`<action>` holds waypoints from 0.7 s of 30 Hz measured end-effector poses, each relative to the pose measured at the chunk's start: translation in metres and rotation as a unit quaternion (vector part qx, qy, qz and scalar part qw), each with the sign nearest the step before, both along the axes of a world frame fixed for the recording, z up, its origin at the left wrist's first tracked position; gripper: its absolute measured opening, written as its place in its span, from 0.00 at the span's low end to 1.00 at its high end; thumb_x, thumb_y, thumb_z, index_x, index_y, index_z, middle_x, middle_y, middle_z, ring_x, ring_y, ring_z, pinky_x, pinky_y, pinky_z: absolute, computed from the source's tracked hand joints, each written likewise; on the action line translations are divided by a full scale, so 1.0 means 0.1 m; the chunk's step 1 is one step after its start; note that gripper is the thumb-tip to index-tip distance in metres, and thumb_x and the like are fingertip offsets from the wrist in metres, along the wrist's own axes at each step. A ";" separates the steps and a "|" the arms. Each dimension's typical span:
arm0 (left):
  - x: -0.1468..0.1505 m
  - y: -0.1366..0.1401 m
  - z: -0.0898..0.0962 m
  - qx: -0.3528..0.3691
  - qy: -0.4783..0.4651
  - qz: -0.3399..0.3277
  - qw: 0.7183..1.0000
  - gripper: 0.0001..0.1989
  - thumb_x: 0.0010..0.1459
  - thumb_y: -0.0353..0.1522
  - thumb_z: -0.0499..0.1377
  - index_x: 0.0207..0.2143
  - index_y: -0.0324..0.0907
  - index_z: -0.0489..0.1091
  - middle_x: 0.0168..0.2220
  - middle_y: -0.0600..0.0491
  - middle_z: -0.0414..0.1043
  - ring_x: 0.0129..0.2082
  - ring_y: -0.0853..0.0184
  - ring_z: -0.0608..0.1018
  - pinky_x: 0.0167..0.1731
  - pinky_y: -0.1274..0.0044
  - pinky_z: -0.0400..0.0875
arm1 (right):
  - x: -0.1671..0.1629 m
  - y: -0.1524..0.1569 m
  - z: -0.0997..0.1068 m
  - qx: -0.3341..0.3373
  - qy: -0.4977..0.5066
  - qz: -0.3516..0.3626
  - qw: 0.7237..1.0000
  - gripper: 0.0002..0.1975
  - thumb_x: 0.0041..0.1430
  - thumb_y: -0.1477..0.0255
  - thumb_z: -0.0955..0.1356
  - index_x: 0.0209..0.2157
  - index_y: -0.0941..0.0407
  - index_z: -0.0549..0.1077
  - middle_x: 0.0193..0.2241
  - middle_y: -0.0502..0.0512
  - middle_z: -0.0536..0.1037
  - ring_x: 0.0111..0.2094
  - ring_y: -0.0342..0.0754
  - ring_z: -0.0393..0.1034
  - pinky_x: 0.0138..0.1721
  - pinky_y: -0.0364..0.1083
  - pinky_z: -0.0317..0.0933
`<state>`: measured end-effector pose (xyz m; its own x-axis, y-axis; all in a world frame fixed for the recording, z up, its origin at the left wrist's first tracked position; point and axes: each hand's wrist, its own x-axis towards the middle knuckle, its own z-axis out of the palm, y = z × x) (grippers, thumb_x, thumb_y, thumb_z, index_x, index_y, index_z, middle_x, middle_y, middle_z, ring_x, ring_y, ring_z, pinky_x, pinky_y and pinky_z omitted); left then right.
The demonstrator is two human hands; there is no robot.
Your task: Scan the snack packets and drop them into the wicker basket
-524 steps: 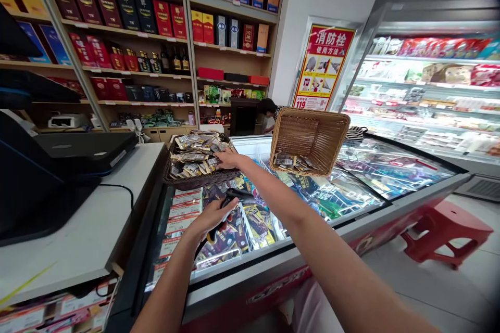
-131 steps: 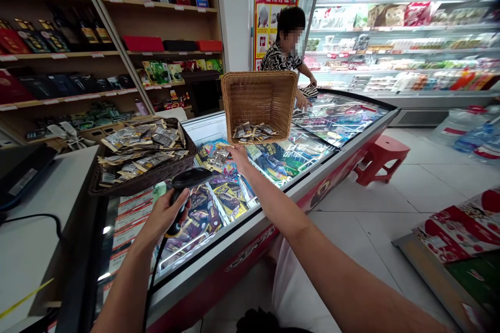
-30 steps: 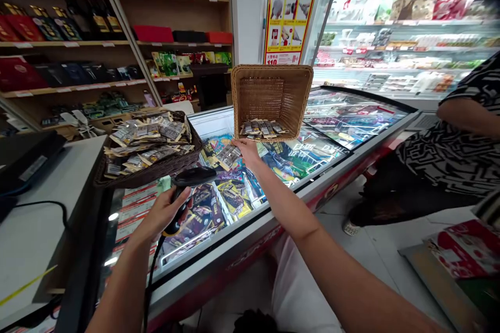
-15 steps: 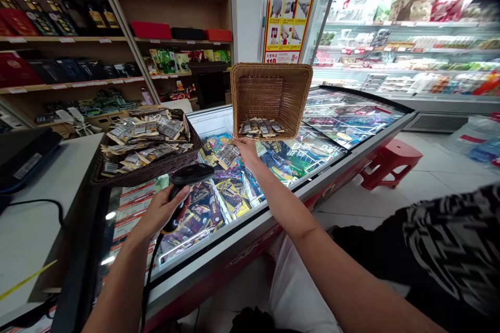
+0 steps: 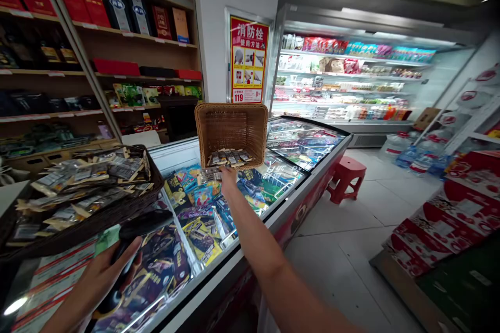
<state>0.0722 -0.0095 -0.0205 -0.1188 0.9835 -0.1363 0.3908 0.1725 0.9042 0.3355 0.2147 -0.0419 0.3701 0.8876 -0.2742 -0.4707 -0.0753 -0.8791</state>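
My left hand (image 5: pixel 102 276) grips a black barcode scanner (image 5: pixel 137 226) low over the glass lid of a chest freezer (image 5: pixel 219 270). My right hand (image 5: pixel 227 177) stretches out and holds a small snack packet (image 5: pixel 210 175) just under the front rim of a tilted light wicker basket (image 5: pixel 230 127), which has several packets lying in its lower edge. A dark wicker basket (image 5: pixel 97 221) heaped with similar packets sits at the left, right above my left hand.
Frozen goods show through the freezer's glass. A red plastic stool (image 5: pixel 346 177) stands beside the freezer on the tiled floor. Wooden shelves (image 5: pixel 128 36) with boxed bottles run behind. An open cooler (image 5: pixel 351 83) fills the back wall. Red cartons (image 5: pixel 441 218) are stacked at the right.
The view has swung right and upward. The person in the patterned shirt is gone from the right. My right hand has carried the packet up to the light basket's rim; my left hand has dropped lower.
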 end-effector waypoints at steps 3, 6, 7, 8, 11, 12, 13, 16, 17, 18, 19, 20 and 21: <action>-0.07 0.04 -0.04 -0.019 0.015 -0.010 1.000 0.28 0.43 0.63 0.65 0.19 0.50 0.67 0.13 0.55 0.66 0.15 0.60 0.67 0.19 0.69 0.67 | 0.20 0.14 -0.02 0.038 0.072 -0.120 0.989 0.04 0.65 0.69 0.67 0.40 0.53 0.70 0.38 0.55 0.77 0.34 0.44 0.75 0.33 0.42 0.74; -0.07 0.05 -0.07 -0.026 0.018 -0.023 0.999 0.28 0.45 0.63 0.65 0.20 0.49 0.67 0.13 0.55 0.67 0.16 0.61 0.69 0.21 0.69 0.66 | 0.33 0.29 -0.08 0.120 0.059 -0.138 0.981 0.15 0.66 0.67 0.67 0.53 0.53 0.67 0.45 0.57 0.76 0.41 0.42 0.76 0.45 0.42 0.74; -0.06 0.05 -0.08 -0.023 0.019 -0.020 0.999 0.29 0.46 0.63 0.64 0.20 0.48 0.68 0.13 0.55 0.66 0.16 0.61 0.69 0.21 0.70 0.66 | 0.34 0.32 -0.10 0.130 0.048 -0.123 0.983 0.20 0.64 0.68 0.67 0.56 0.54 0.65 0.45 0.57 0.76 0.42 0.41 0.76 0.47 0.42 0.73; -0.04 0.04 -0.08 -0.016 0.020 -0.014 1.000 0.29 0.47 0.63 0.64 0.21 0.48 0.68 0.13 0.55 0.66 0.16 0.62 0.69 0.22 0.71 0.66 | 0.34 0.36 -0.11 0.133 0.042 -0.104 0.985 0.24 0.62 0.69 0.68 0.59 0.55 0.63 0.45 0.57 0.76 0.43 0.41 0.75 0.49 0.42 0.72; 0.03 0.03 -0.09 0.007 0.010 0.009 1.000 0.30 0.49 0.62 0.63 0.23 0.45 0.68 0.14 0.57 0.64 0.15 0.66 0.68 0.20 0.74 0.65 | 0.24 0.38 -0.16 0.133 0.058 -0.049 0.988 0.31 0.56 0.74 0.70 0.61 0.55 0.61 0.42 0.53 0.75 0.42 0.41 0.75 0.49 0.42 0.71; 0.05 0.03 -0.08 0.011 0.001 0.015 1.000 0.30 0.48 0.62 0.64 0.24 0.45 0.68 0.15 0.57 0.65 0.14 0.68 0.67 0.19 0.75 0.64 | 0.20 0.35 -0.18 0.138 0.063 -0.035 0.988 0.30 0.55 0.75 0.69 0.60 0.54 0.62 0.41 0.51 0.75 0.41 0.41 0.75 0.49 0.43 0.71; 0.07 0.02 -0.08 0.009 -0.009 0.021 1.000 0.30 0.46 0.62 0.66 0.24 0.45 0.68 0.16 0.57 0.66 0.14 0.69 0.66 0.17 0.76 0.62 | 0.15 0.31 -0.19 0.146 0.055 -0.025 0.987 0.28 0.55 0.75 0.69 0.58 0.54 0.64 0.41 0.51 0.75 0.39 0.42 0.76 0.47 0.43 0.71; 0.11 0.00 -0.04 0.013 -0.027 0.014 0.999 0.30 0.46 0.61 0.66 0.25 0.44 0.67 0.17 0.57 0.66 0.15 0.69 0.67 0.17 0.77 0.60 | -0.03 0.14 -0.22 0.174 -0.055 -0.012 0.983 0.20 0.58 0.74 0.67 0.53 0.54 0.67 0.42 0.52 0.76 0.35 0.42 0.75 0.45 0.45 0.71; 0.12 -0.01 -0.03 0.009 -0.030 0.012 0.999 0.31 0.45 0.62 0.66 0.25 0.44 0.67 0.18 0.58 0.66 0.15 0.69 0.67 0.16 0.77 0.60 | -0.10 0.07 -0.22 0.187 -0.112 -0.005 0.976 0.18 0.59 0.74 0.66 0.51 0.54 0.68 0.42 0.52 0.77 0.35 0.43 0.74 0.45 0.45 0.70; 0.13 -0.02 -0.01 0.008 -0.038 0.013 0.999 0.32 0.44 0.63 0.66 0.26 0.44 0.66 0.18 0.58 0.67 0.14 0.70 0.67 0.16 0.77 0.59 | -0.18 0.01 -0.20 0.202 -0.172 0.011 0.964 0.16 0.59 0.74 0.66 0.50 0.54 0.70 0.42 0.53 0.78 0.35 0.44 0.74 0.46 0.46 0.70; 0.15 -0.03 0.00 0.005 -0.049 0.007 0.999 0.33 0.43 0.63 0.66 0.26 0.44 0.66 0.20 0.58 0.68 0.14 0.71 0.67 0.16 0.77 0.59 | -0.29 -0.05 -0.16 0.216 -0.230 0.037 0.948 0.13 0.59 0.74 0.67 0.47 0.55 0.71 0.42 0.54 0.79 0.36 0.45 0.74 0.47 0.46 0.69; 0.16 -0.05 0.01 0.005 -0.056 0.004 0.998 0.32 0.43 0.63 0.67 0.27 0.44 0.66 0.21 0.58 0.68 0.15 0.71 0.68 0.16 0.78 0.60 | -0.42 -0.10 -0.10 0.230 -0.282 0.075 0.929 0.11 0.59 0.75 0.67 0.45 0.55 0.73 0.41 0.54 0.80 0.37 0.45 0.74 0.48 0.46 0.69; 0.17 -0.06 0.02 0.001 -0.063 0.004 0.998 0.33 0.42 0.62 0.67 0.27 0.44 0.65 0.21 0.58 0.69 0.15 0.71 0.68 0.16 0.77 0.60 | -0.58 -0.14 -0.02 0.244 -0.325 0.117 0.906 0.09 0.59 0.75 0.68 0.42 0.55 0.75 0.39 0.54 0.80 0.37 0.46 0.75 0.48 0.47 0.68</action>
<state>0.0895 -0.0155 -0.0182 -0.1078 0.9829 -0.1495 0.2728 0.1738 0.9462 0.2779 0.2012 -0.0444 0.0993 0.9193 0.3808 0.1374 0.3664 -0.9203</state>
